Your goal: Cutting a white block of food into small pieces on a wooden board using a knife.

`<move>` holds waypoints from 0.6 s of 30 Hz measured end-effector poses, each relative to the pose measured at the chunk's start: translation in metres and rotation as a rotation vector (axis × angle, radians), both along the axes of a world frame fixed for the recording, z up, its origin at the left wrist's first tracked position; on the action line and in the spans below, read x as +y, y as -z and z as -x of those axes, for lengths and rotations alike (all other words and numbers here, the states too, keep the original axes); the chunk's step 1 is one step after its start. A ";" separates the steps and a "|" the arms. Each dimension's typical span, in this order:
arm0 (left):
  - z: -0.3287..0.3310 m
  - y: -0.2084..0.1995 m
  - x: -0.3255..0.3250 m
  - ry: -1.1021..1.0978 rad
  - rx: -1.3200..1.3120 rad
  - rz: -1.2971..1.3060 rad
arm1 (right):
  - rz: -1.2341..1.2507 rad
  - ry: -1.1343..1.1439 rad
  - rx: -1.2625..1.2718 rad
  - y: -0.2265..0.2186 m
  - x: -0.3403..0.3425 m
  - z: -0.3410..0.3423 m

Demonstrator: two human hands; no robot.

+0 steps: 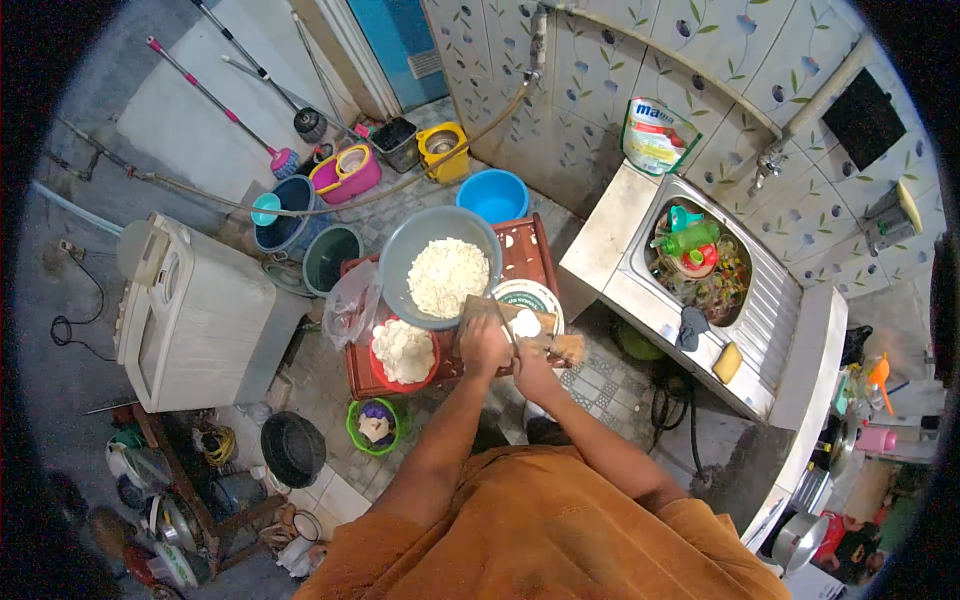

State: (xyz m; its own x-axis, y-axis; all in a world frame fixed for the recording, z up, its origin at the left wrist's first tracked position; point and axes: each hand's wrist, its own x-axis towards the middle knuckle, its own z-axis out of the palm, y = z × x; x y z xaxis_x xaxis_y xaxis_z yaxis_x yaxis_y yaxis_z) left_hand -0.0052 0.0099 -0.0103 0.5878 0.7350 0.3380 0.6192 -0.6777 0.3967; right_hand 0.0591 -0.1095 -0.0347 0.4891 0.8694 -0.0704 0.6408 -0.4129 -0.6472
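My left hand (pixel 486 348) is closed at the left end of a worn wooden board (pixel 551 325), which lies across the near side of a white-lidded tub (pixel 528 294). Close beside it, my right hand (pixel 536 374) is closed too. A thin edge shows between the hands, but what the right one grips is too small to make out. On the board sits a white chunk (pixel 525 323). Just beyond my hands, a large grey basin (pixel 398 272) holds a heap of white cut pieces (pixel 449 277). Bigger white chunks (pixel 403 351) fill a red bowl (pixel 376 378) to the left.
A low reddish-brown table (pixel 538 251) bears the basins. Around it stand a green basket (pixel 352 424), blue basin (pixel 493 196), dark buckets (pixel 332 260) and a washing machine (pixel 205 305). A steel sink (pixel 778 285) full of dishes is at the right; a hose (pixel 440 160) hangs across the back.
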 end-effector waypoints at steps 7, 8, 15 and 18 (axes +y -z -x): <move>0.001 -0.007 0.020 -0.115 0.137 0.196 | -0.005 -0.074 0.345 -0.024 -0.031 -0.011; -0.004 -0.012 0.021 -0.113 0.129 0.194 | 0.016 -0.104 0.212 -0.021 -0.039 -0.009; 0.017 0.014 0.028 0.111 0.035 -0.073 | 0.026 -0.028 0.403 -0.047 -0.054 0.017; 0.018 0.009 0.021 0.161 0.086 0.052 | -0.008 0.010 0.367 -0.050 -0.065 0.021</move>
State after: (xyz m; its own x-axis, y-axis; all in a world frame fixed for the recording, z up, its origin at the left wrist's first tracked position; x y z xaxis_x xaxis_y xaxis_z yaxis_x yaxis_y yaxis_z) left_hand -0.0235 0.0312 -0.0194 0.7245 0.6440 0.2456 0.5372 -0.7509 0.3842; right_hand 0.0385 -0.1748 0.0153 0.4411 0.8659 -0.2359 0.3615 -0.4120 -0.8364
